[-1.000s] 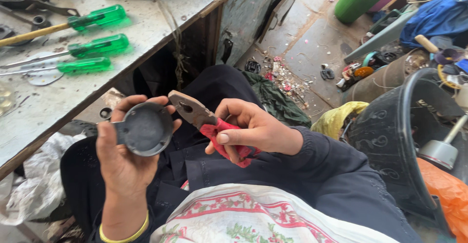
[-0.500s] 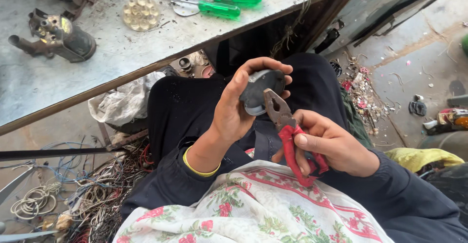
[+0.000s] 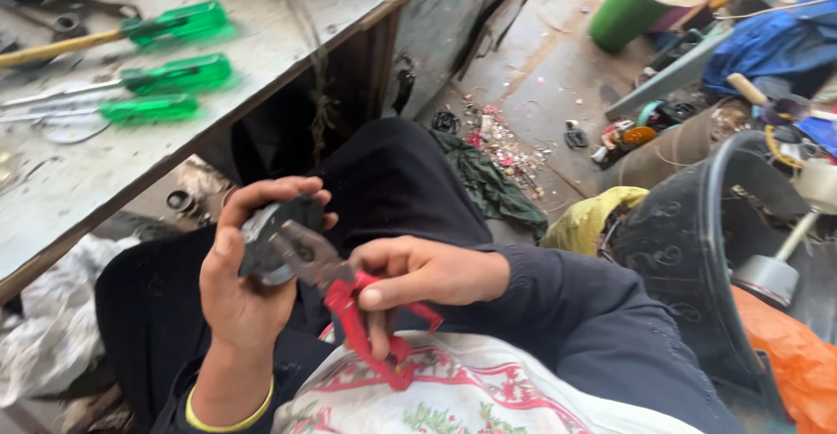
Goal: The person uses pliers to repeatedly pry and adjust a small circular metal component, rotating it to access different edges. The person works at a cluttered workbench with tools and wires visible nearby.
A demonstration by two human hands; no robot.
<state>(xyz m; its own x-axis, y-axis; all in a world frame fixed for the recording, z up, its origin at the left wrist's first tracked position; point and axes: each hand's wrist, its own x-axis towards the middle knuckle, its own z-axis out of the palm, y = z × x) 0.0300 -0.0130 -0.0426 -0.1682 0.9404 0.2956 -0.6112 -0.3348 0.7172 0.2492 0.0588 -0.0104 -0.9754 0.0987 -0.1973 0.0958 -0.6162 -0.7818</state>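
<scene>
My left hand (image 3: 240, 290) holds a round dark metal part (image 3: 266, 238) upright over my lap, fingers curled around its rim. My right hand (image 3: 418, 273) grips red-handled pliers (image 3: 349, 308); the grey jaws reach to the face of the round part. A yellow band circles my left wrist. Both hands sit above my dark trousers, with a floral cloth (image 3: 453, 390) just below them.
A worn workbench (image 3: 131, 164) at left carries three green-handled screwdrivers (image 3: 174, 72). To the right are a black bucket (image 3: 697, 251), an orange bag (image 3: 798, 356), a green cup (image 3: 623, 11), blue cloth (image 3: 776, 37) and scattered debris on the floor.
The view swung back from the left bench area toward the right. The hands stay together, the pliers' jaws still at the round part, now held lower in the picture.
</scene>
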